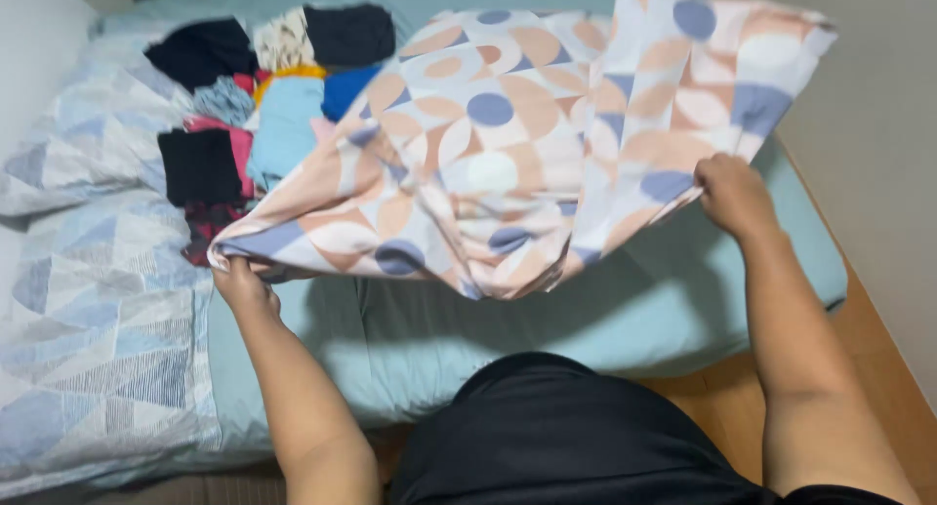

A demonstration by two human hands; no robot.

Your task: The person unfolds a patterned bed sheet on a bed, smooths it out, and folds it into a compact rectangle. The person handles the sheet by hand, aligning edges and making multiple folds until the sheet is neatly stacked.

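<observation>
Hands grip first: the left hand (242,282) is closed on one lower corner of a patterned sheet (508,144), the right hand (734,195) pinches the opposite edge. Lifted and billowing, the sheet hangs rumpled above the bed (625,320), not yet spread flat. Beyond it lies a pile of folded clothes (264,105), and a patterned quilt (88,300) to the left.

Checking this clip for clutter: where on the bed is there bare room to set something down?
Bare sheet lies under and in front of the patterned cloth, which the left hand and right hand hold up, out to the bed's right edge. The clothes pile crowds the far left; the quilt covers the left side.
</observation>
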